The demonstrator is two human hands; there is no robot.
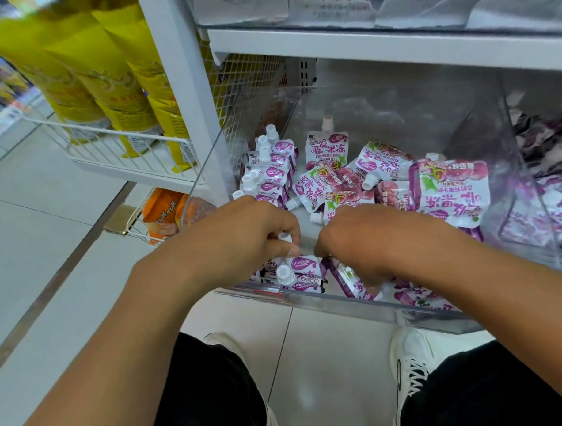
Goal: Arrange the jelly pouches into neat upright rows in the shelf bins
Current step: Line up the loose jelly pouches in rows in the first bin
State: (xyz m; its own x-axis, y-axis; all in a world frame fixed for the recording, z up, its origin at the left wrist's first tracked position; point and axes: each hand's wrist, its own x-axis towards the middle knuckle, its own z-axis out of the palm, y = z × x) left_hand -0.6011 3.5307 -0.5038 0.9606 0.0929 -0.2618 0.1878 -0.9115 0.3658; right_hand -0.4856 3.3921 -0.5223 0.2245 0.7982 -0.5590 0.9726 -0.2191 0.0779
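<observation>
A clear plastic shelf bin (340, 301) holds several purple-and-white jelly pouches with white caps. An upright row of pouches (268, 171) stands along the bin's left wall. One pouch (326, 146) stands alone at the back. Loose pouches (449, 191) lie jumbled across the middle and right. My left hand (239, 233) is at the bin's front left, its thumb and fingers pinching a pouch (299, 271) by the top. My right hand (366, 238) curls down over a neighbouring pouch (352, 282) at the front, fingertips hidden.
A second clear bin (549, 178) of purple packets sits to the right. The white shelf board (379, 47) hangs low over the bin. Yellow bags (116, 84) in a wire rack stand to the left. My legs and white shoes (409, 361) are on the tiled floor below.
</observation>
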